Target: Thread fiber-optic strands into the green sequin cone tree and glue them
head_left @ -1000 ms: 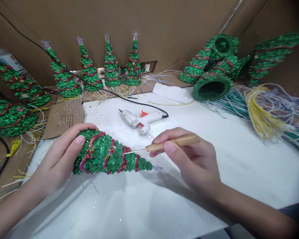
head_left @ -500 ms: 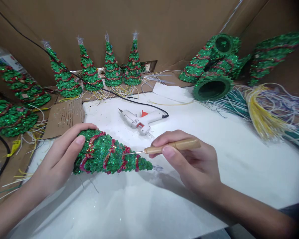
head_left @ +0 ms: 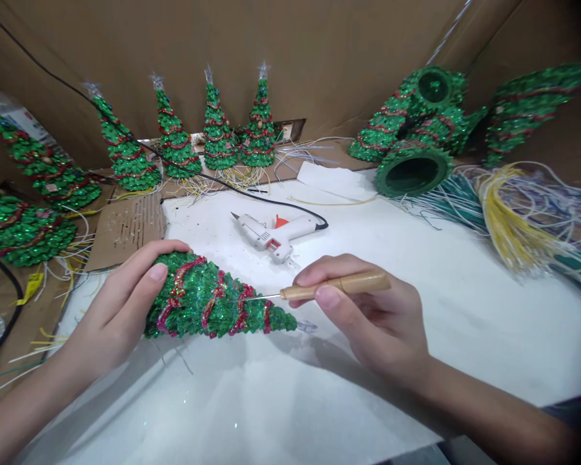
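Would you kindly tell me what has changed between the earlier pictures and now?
The right hand sank slightly, lowering the awl handle a little; its needle tip stays at the sequinned tree. Nothing was picked up or released. The left hand still grips the tree's base on the white sheet, and the glue gun has not moved.

Seven glitter trees can be counted singly. Four standing trees [head_left: 217, 132] form a far row, two side trees [head_left: 48, 171] stand on the left, and one lying tree [head_left: 208, 307] is in the left hand [head_left: 121, 303]. The tree heap [head_left: 416, 123] at far right holds at least three more; the exact number is unclear. There is one awl [head_left: 339, 285] in the right hand [head_left: 368, 323], one glue gun [head_left: 274, 234] and one yellow wire bundle [head_left: 508, 226].
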The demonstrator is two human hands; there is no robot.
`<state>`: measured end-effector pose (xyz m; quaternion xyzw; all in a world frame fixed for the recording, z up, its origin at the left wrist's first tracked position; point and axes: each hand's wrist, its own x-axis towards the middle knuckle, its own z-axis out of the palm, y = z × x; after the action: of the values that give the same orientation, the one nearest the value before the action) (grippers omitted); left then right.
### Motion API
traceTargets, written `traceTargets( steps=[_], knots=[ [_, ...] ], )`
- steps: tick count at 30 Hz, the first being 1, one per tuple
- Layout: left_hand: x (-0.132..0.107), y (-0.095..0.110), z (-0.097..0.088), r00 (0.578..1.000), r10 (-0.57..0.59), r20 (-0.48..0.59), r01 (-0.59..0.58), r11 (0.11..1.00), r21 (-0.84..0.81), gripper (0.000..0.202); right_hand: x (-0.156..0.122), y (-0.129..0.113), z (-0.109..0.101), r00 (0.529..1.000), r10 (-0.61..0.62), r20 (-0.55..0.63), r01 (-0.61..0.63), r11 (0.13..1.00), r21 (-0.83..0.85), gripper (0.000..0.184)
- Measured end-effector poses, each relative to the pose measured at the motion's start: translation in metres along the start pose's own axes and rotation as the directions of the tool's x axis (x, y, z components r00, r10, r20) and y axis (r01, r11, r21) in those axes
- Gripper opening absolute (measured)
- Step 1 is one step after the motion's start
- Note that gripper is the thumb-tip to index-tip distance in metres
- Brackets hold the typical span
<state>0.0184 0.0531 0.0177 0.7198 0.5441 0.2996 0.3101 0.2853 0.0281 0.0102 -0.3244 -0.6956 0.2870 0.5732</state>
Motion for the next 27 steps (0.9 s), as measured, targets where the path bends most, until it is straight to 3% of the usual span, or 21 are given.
traceTargets(
  steps=[27],
  knots=[
    [-0.0002, -0.0009, 0.0012, 1.0, -0.026, -0.017, 0.026, 1.0, -0.011, 0.037, -0.0031, 0.0016, 0.0013, 0.996, 0.082, -0.041, -0.079, 0.995, 0.058, 0.016]
  ],
)
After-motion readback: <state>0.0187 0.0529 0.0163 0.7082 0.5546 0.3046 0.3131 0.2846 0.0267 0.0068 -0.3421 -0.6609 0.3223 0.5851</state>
